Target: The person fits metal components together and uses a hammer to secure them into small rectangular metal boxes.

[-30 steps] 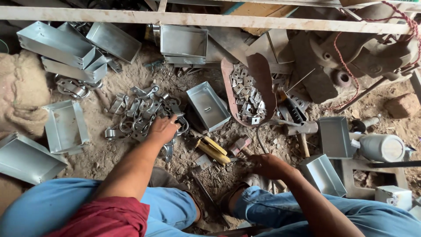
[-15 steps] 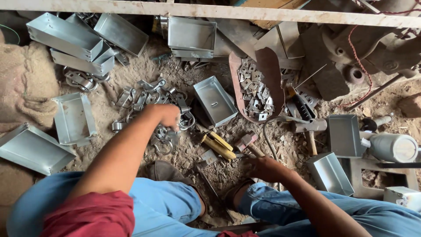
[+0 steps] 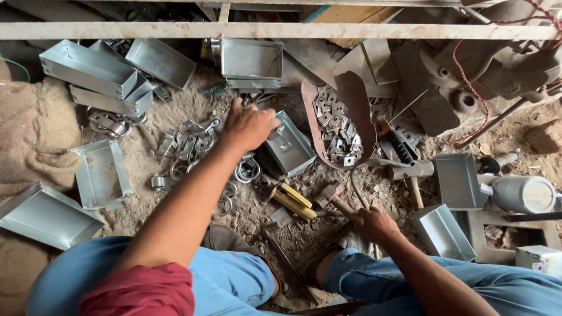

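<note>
While a seated person in blue trousers works over a dirt floor [image 3: 175,105] strewn with metal parts, the left hand [image 3: 249,126] reaches out at 12 o'clock, fingers curled down onto a small bent metal bracket [image 3: 280,139] at the near edge of an open rectangular galvanised steel box [image 3: 290,146]; whether it has a firm hold cannot be told. The right hand [image 3: 374,225], at 4 o'clock from the box, is closed round the wooden handle of a small steel-headed hammer [image 3: 331,196], whose head rests on the ground. Yellow-handled pliers [image 3: 291,202] lie just left of the hammer head. A pile of grey metal clamps [image 3: 187,149] sits at 9 o'clock from the left hand. A rusty scoop of square metal plates [image 3: 336,123] lies at 3 o'clock from the box.
</note>
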